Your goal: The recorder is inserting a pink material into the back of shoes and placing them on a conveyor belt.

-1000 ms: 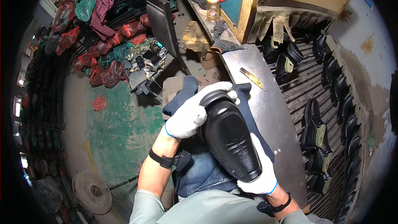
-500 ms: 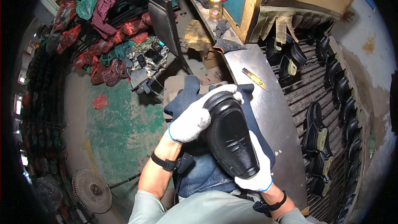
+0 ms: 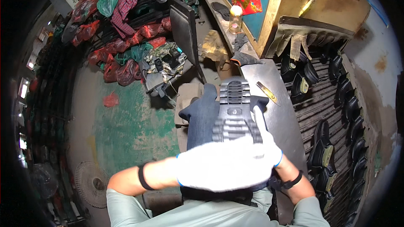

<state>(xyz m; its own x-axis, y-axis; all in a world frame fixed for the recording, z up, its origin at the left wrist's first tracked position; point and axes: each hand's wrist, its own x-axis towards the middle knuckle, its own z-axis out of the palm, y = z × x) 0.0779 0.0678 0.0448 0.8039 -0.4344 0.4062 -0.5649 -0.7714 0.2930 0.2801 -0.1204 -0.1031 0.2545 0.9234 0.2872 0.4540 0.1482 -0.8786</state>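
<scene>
A black shoe [image 3: 235,111] is held over my lap with its ridged sole facing up; the sole is partly smeared by motion. My left hand [image 3: 219,166], in a white knit glove, lies across the near end and hides it. Its fingers are bright and blurred, closed over the shoe. Along the right side, my gloved right hand [image 3: 269,143] grips the shoe, one finger stretched along its edge. Dark blue cloth [image 3: 204,115] covers my legs beneath the shoe.
To the right runs a metal ledge [image 3: 290,130] with a yellow cutter [image 3: 267,92] on it. Beyond it, black shoes [image 3: 322,147] lie on a slatted conveyor. A fan [image 3: 90,185] stands at lower left. A chair [image 3: 183,25] and red bags [image 3: 126,73] are farther off.
The shoe has been turned from its upper to its sole. My left hand has moved from the far end to the near end. The surroundings have shifted right in view.
</scene>
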